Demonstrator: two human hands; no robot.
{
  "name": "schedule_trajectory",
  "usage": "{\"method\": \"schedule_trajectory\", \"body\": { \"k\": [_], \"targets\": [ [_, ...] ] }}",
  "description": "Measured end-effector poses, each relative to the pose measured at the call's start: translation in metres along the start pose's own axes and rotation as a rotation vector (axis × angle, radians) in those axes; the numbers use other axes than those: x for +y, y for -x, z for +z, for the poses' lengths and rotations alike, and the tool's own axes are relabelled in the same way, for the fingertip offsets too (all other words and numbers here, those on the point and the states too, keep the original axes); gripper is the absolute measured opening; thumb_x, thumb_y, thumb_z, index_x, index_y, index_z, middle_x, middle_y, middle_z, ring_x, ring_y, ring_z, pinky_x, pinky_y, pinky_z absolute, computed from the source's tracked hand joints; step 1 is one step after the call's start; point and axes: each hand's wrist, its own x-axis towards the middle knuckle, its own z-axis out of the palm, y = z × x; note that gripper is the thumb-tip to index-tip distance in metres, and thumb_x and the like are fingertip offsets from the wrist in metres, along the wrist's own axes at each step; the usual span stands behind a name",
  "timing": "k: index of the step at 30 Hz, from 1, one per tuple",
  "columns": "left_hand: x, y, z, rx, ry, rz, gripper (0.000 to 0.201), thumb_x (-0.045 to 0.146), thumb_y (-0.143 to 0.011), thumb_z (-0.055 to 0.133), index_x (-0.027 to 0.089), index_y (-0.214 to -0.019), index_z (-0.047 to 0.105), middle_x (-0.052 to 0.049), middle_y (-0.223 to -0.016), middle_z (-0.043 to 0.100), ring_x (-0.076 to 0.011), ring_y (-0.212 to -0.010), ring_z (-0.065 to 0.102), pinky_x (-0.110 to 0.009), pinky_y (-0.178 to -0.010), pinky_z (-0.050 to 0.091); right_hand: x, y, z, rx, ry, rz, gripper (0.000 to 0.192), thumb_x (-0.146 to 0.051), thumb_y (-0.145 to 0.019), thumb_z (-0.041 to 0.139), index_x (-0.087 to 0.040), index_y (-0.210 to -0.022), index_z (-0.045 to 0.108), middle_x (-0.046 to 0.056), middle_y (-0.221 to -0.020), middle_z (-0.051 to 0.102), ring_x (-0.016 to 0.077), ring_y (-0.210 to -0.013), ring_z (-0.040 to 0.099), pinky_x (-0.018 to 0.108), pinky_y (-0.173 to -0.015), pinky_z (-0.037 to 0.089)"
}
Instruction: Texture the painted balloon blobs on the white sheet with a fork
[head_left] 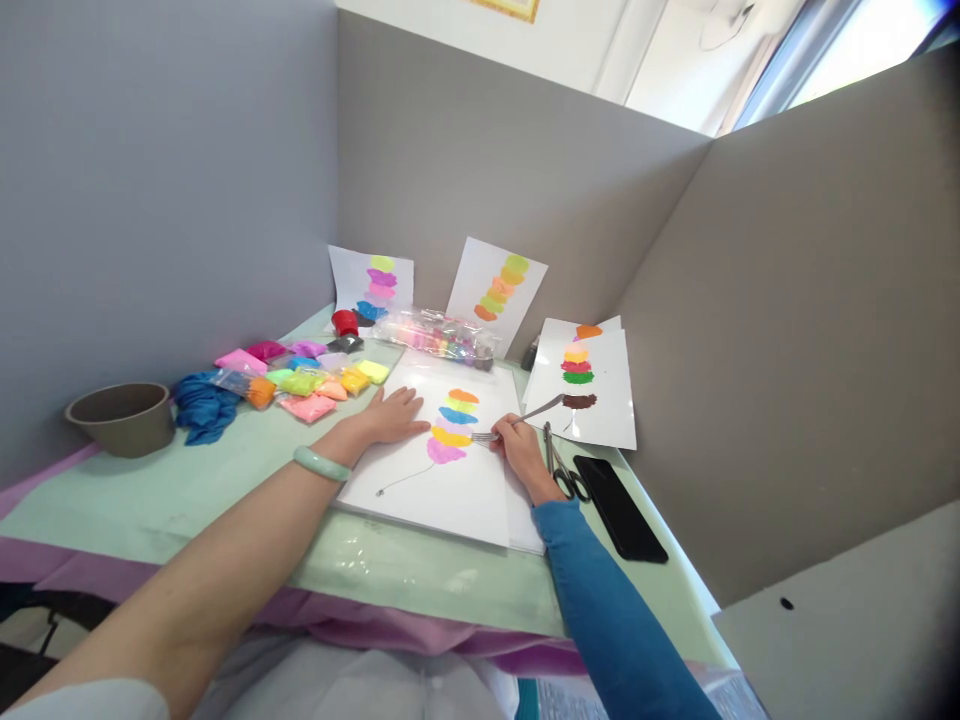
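Left hand (394, 415) lay open and flat on white paper (454, 505), right hand (521, 455) I saw closed around a fork (543, 408), tines (484, 437) at the yellow patch's (451, 437) right edge, scissors (550, 450) and phone (621, 508) nearby

Pale green bangle (321, 464); blue sleeve (611, 605); white garment (360, 685).

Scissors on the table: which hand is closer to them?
Right. The right hand, holding a fork, is just left of the scissors; the left hand rests on the white paper, farther left.

Cubicle workspace, grey partitions (487, 150)
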Motion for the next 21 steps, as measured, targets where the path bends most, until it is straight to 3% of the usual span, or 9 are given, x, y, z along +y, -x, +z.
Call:
{"method": "schedule_trajectory", "body": {
  "k": [10, 16, 21],
  "targets": [
    [-0.0003, 0.0, -0.0005, -0.001, 0.002, 0.003, 0.061, 0.059, -0.093, 0.028, 0.021, -0.142, 0.035, -0.015, -0.156, 0.02, -0.0277, -0.145, 0.011, -0.059, -0.111, 0.009, -0.0006, -0.0003, -0.0019, 0.072, -0.142, 0.008, 0.013, -0.029, -0.072, 0.049, -0.02, -0.065, 0.054, -0.001, -0.046, 0.058, 0.0119, -0.042, 0.043, 0.025, -0.044, 0.03],
    [0.0012, 0.0016, -0.0024, -0.005, 0.009, -0.001, 0.061, 0.058, -0.093, 0.029, 0.021, -0.142, 0.034, -0.015, -0.156, 0.02, -0.0283, -0.145, 0.01, -0.058, -0.111, 0.009, 0.0005, 0.0014, -0.0004, 0.008, -0.088, -0.029, 0.016, -0.029, -0.074, 0.048, -0.02, -0.063, 0.056, -0.001, -0.045, 0.056, 0.014, -0.047, 0.051, 0.025, -0.049, 0.034],
    [0.0029, 0.0032, -0.004, -0.009, 0.013, -0.002, 0.061, 0.057, -0.093, 0.029, 0.021, -0.142, 0.034, -0.015, -0.156, 0.021, -0.0288, -0.145, 0.011, -0.058, -0.111, 0.009, 0.0005, 0.0023, -0.0005, -0.043, -0.055, -0.029, 0.017, -0.03, -0.075, 0.049, -0.019, -0.065, 0.057, 0.0, -0.047, 0.058, 0.0129, -0.047, 0.049, 0.024, -0.049, 0.034]
  ]
}}
